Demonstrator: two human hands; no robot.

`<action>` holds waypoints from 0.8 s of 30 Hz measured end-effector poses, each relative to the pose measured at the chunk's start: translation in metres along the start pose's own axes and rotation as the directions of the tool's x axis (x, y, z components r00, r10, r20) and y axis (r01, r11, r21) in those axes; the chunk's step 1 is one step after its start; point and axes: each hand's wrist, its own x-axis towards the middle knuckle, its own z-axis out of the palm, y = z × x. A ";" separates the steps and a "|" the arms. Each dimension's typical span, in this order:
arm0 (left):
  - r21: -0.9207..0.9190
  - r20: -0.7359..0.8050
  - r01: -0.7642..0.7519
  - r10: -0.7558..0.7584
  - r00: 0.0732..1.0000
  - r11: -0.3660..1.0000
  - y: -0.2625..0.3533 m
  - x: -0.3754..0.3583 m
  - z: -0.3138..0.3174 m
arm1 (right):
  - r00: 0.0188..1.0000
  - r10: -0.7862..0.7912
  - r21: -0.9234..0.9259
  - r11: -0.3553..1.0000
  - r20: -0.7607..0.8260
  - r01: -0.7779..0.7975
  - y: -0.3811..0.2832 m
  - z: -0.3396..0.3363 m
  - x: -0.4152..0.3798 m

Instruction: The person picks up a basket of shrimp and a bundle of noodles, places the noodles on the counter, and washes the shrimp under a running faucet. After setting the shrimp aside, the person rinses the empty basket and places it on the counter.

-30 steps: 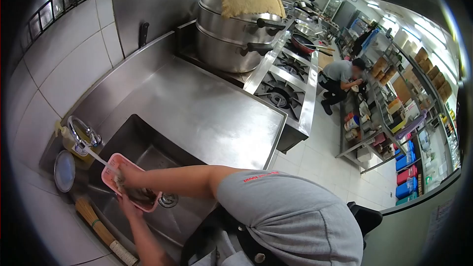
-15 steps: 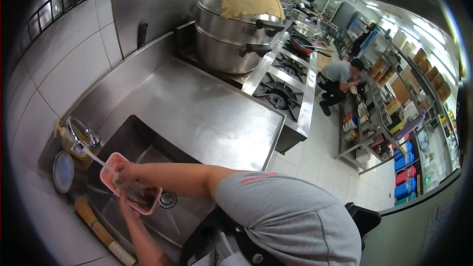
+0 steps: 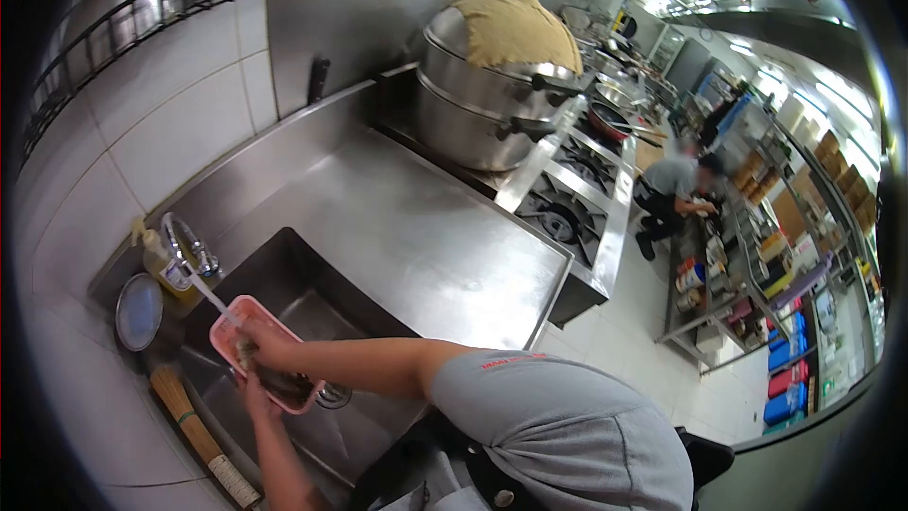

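Observation:
Over the sink (image 3: 350, 308), a pink tray (image 3: 220, 334) tilts beneath the faucet (image 3: 189, 244), and water runs into it. My left hand (image 3: 257, 397) grips the tray's lower side. My right hand (image 3: 270, 347) reaches inside, its fingers closed around something small, greyish and wet that I cannot make out. Dark, wet contents lie in the tray's lower end, partly hidden by my hand and forearm.
A bundled straw brush (image 3: 189, 416) lies along the sink's left edge, below a metal bowl (image 3: 140, 312) and a soap bottle (image 3: 161, 260). Steel counter (image 3: 416, 237), large steamer pot (image 3: 482, 104) and burners (image 3: 558, 218) lie beyond. A person (image 3: 667, 194) crouches by the shelves.
The whole view has shifted, so the scene sits further right and lower. Inside the tray, my right hand has moved over the contents, and less of them shows.

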 end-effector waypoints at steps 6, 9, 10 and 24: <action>-0.005 -0.040 0.029 -0.029 0.999 1.000 0.007 -0.009 0.012 | 0.990 -0.033 -0.102 0.994 0.140 0.048 0.004 0.000 0.004; 0.012 -0.029 0.021 -0.021 0.999 1.000 0.009 -0.012 0.017 | 0.997 -0.020 -0.117 0.993 0.073 0.028 0.004 -0.001 0.002; 0.020 -0.011 0.008 -0.007 1.000 1.000 0.009 -0.012 0.018 | 0.996 -0.029 -0.098 0.994 0.084 0.037 0.006 -0.002 0.004; 0.125 -0.065 0.006 0.002 0.998 0.992 0.003 -0.007 0.011 | 0.953 0.044 -0.390 0.917 0.299 0.080 0.057 -0.083 -0.070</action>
